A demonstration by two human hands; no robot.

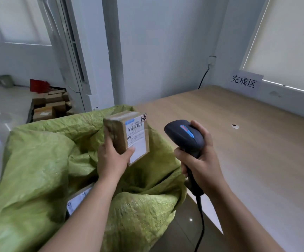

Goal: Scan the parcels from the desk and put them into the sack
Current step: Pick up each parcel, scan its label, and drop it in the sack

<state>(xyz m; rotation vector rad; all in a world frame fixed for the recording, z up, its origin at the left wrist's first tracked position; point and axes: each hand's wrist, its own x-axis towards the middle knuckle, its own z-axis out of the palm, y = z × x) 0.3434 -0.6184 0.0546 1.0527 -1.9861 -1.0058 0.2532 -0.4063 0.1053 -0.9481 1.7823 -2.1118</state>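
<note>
My left hand (112,157) grips a small brown cardboard parcel (122,128) from below, its white barcode label facing me, held above the open green woven sack (38,160). My right hand (200,160) grips the handle of a black handheld barcode scanner (184,136), whose head points left toward the parcel, a short gap away. Inside the sack, partly hidden under my left forearm, lies another parcel with a white label (78,199).
The wooden desk (247,151) stretches to the right, with a round cable hole (235,126) and a paper sign (245,82) on the wall behind. A pile of cardboard boxes (51,106) sits on the floor at the far left. The scanner's cable (201,220) hangs down beside the desk edge.
</note>
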